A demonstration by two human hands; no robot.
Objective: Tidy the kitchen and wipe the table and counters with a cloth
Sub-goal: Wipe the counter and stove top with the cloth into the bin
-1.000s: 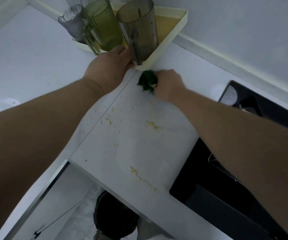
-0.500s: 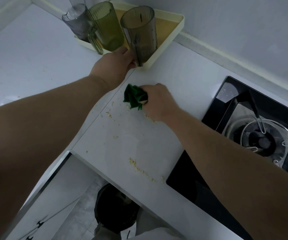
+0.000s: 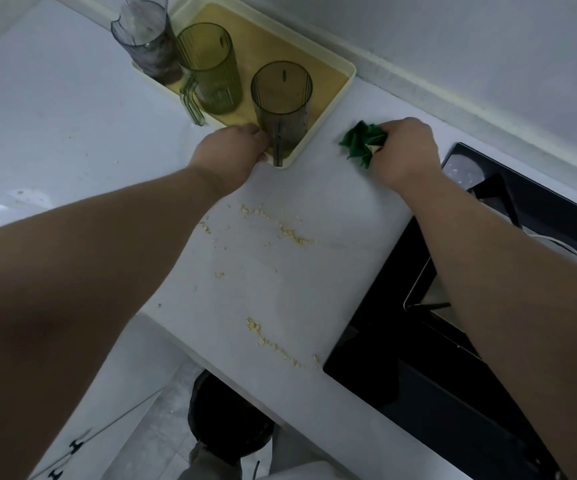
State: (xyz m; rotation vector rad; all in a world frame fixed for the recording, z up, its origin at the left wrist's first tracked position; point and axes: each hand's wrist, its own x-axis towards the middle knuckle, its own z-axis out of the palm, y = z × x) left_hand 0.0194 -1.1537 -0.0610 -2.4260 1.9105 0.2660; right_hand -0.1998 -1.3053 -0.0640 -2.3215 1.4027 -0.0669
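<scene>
- Head view, centre-right: the right hand (image 3: 404,150) has swung back up the desk (image 3: 342,209). Half a second ago it was lower and further left, beside the crumbs; now it sits just right of the tray (image 3: 347,76).
- Its fingers (image 3: 389,128) are bunched tight around the green cloth (image 3: 361,142), which sticks out to the left, crumpled and down on the desk.
- Centre: the left hand (image 3: 229,152) stays at the tray's near corner, fingers (image 3: 257,133) curled on the rim beside the grey cup (image 3: 281,98). The green jug (image 3: 210,71) and clear jug (image 3: 148,39) stand further up the tray.
- Middle of frame: a streak of crumbs (image 3: 290,233) now lies below the cloth, looking like the end of the last stroke.
- Lower centre: a second crumb line (image 3: 269,341) sits near the desk's front edge, next to the black hob (image 3: 453,358).
- My read: this is a back-and-forth sweep, freshly reset for another pull. The wiping is underway, with plenty left to gather.
</scene>
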